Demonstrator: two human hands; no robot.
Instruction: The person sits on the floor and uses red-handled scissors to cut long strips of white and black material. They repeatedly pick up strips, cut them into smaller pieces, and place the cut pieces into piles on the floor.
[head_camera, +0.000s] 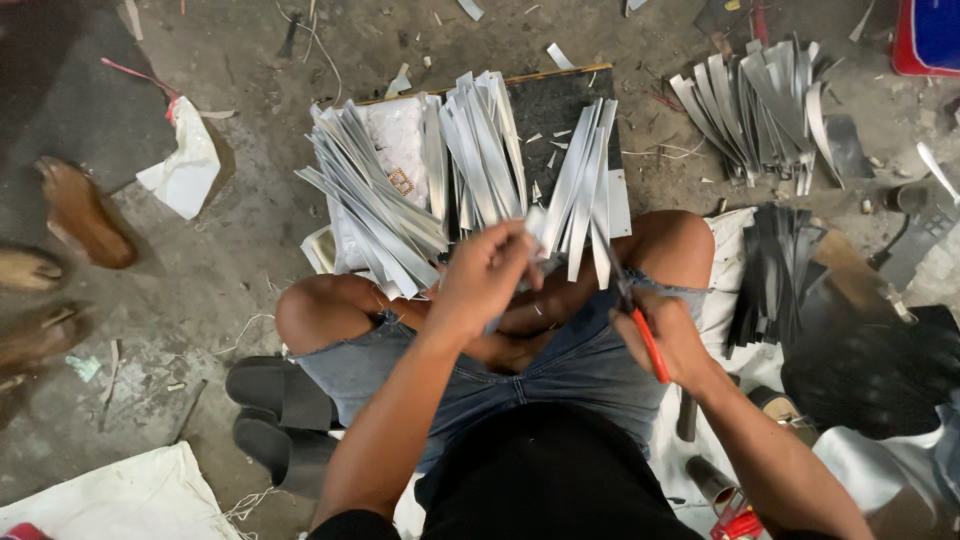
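Left hand (487, 275) pinched shut on pale strip (535, 222) over our lap; strip runs up and away toward fanned strip piles (450, 170). Right hand (668, 335) closed round red-handled scissors (625, 290), blades just right of strip, pointing up-left.

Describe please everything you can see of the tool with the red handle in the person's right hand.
The tool looks like scissors or shears: a thin red handle runs along the palm of the right hand, and dark, narrow blades rise from the fist toward the pale strip pinched by the left hand. The blades look like metal. The hand covers most of the handle, so I cannot tell whether the blades are open. It hangs above the lap, over the crossed legs.
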